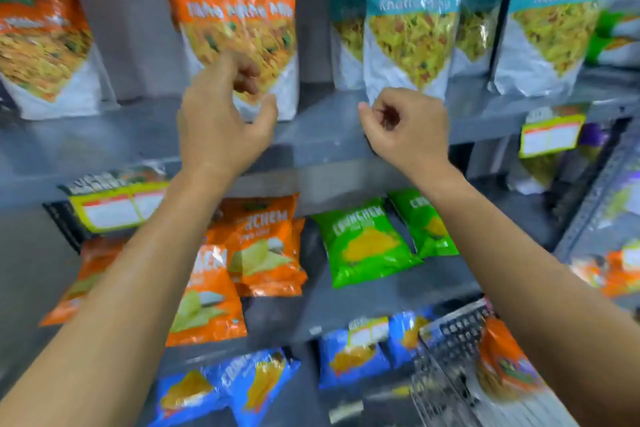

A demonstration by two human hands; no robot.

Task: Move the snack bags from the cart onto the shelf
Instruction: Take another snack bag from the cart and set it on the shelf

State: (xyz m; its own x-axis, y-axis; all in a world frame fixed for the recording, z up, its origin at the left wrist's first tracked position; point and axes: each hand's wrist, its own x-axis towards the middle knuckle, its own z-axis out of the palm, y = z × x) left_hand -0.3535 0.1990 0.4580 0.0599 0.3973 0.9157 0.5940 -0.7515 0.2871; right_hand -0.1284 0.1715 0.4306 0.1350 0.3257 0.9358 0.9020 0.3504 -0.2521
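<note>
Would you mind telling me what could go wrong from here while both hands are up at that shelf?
1. The left hand is open at the base of the upright orange bag; a nudge may topple it.
2. The right hand, loosely curled and empty, is near the teal bag, which stands at the shelf edge and might fall.

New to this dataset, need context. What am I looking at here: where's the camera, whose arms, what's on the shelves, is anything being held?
There is no machine: a person works with bare hands, and one wide-angle camera on their head looks forward and down, so both arms reach in from below.

The left hand is open at the base of a large orange snack bag standing on the upper shelf; whether it touches the bag is unclear. The right hand is curled loosely in front of a teal snack bag, with nothing in its grip.

Lower shelves hold small orange, green and blue bags. The wire cart, bottom right, holds another orange bag.
</note>
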